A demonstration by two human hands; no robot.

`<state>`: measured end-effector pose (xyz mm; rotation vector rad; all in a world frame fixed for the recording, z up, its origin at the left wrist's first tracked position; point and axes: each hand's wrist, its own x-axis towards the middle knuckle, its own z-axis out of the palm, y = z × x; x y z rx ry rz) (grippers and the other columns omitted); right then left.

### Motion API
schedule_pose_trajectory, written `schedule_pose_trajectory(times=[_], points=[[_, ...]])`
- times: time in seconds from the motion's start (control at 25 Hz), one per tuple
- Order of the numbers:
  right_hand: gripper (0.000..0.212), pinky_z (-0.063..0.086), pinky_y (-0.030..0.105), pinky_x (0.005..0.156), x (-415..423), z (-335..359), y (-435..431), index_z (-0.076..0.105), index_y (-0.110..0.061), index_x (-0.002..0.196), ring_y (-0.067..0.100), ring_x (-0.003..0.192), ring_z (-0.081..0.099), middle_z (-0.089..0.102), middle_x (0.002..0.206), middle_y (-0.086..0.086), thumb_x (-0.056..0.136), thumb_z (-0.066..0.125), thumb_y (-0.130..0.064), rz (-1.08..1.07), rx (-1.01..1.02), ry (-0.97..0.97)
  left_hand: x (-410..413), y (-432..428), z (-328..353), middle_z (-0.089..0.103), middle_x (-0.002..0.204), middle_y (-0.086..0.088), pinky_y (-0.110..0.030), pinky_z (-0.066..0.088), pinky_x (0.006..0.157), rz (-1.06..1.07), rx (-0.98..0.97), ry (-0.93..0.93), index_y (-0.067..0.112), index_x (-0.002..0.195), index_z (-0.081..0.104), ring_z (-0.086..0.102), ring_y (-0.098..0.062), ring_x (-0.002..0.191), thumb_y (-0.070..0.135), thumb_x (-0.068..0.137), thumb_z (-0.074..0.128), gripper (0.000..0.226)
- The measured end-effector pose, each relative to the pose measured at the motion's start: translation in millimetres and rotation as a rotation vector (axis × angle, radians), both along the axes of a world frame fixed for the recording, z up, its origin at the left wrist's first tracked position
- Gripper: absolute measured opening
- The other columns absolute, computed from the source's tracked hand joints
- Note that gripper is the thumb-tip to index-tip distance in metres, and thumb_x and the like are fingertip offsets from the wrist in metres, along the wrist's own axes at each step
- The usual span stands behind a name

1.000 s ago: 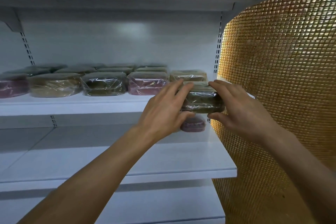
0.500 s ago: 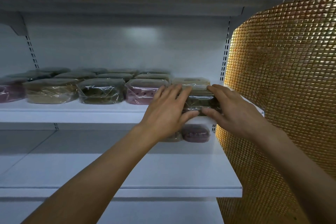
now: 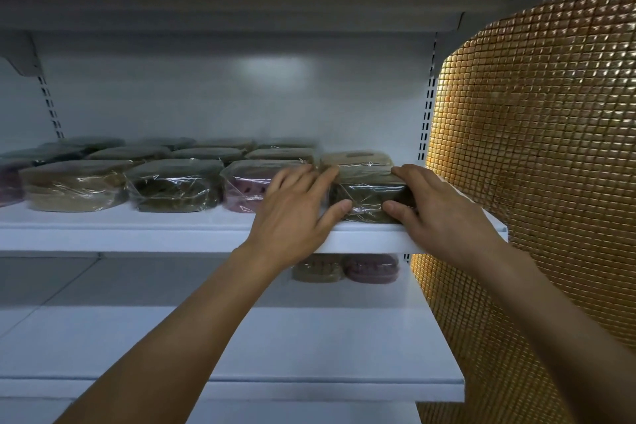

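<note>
The dark wrapped pack (image 3: 370, 198) sits at the near right end of the upper shelf (image 3: 172, 234), long axis left to right, gripped at either end by the left hand (image 3: 296, 213) and right hand (image 3: 444, 213) alike, fingers (image 3: 406, 173) on top and thumbs on its near face, with the tan pack (image 3: 356, 160) just beyond on the far side.

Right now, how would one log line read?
left hand, right hand: hold green box | box: on upper shelf, right end

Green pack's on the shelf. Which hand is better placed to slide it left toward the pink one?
Right. The right hand grips the dark green pack at its right end, so it can probably push leftward. The left hand sits between that pack and the pink pack, blocking the way.
</note>
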<state>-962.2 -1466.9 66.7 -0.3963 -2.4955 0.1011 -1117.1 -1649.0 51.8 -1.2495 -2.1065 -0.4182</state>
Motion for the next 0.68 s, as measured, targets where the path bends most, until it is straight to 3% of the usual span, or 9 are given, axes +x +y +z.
schedule_pose_trajectory(times=[0.16,0.32,0.48,0.68], points=[[0.056,0.050,0.046,0.088,-4,1,8,0.029,-0.030,0.146,0.018,0.123,0.048,0.035,0.149,-0.011,0.096,0.041,-0.054,0.041,-0.037,0.005,5,14,24,0.063,0.127,-0.001,-0.038,0.022,0.107,0.055,-0.061,-0.102,0.031,0.148,0.038,0.046,-0.022,0.129,0.075,0.090,0.004,0.080],[0.055,0.049,0.046,0.089,-18,1,16,0.028,-0.027,0.146,0.020,0.124,0.048,0.033,0.150,-0.009,0.098,0.041,-0.052,0.022,-0.035,-0.009,-1,37,50,0.059,0.089,0.001,-0.046,0.027,0.102,0.070,-0.194,-0.193,0.036,0.138,0.049,0.057,-0.025,0.114,0.066,0.095,-0.003,0.074],[0.057,0.046,0.044,0.091,-34,6,29,0.027,-0.026,0.148,0.022,0.128,0.046,0.031,0.153,-0.006,0.099,0.043,-0.050,0.044,-0.065,-0.048,-13,59,66,0.067,0.117,-0.002,-0.054,0.023,0.110,0.087,-0.317,-0.257,0.038,0.137,0.052,0.053,-0.026,0.123,0.066,0.095,-0.005,0.076],[0.060,0.042,0.045,0.103,-65,14,48,0.027,-0.027,0.150,0.028,0.132,0.041,0.031,0.152,0.004,0.098,0.046,-0.049,0.009,-0.098,-0.116,-17,57,49,0.064,0.124,-0.007,-0.045,0.033,0.099,0.152,-0.232,-0.103,0.030,0.134,0.053,0.056,-0.029,0.118,0.062,0.100,0.017,0.059]])
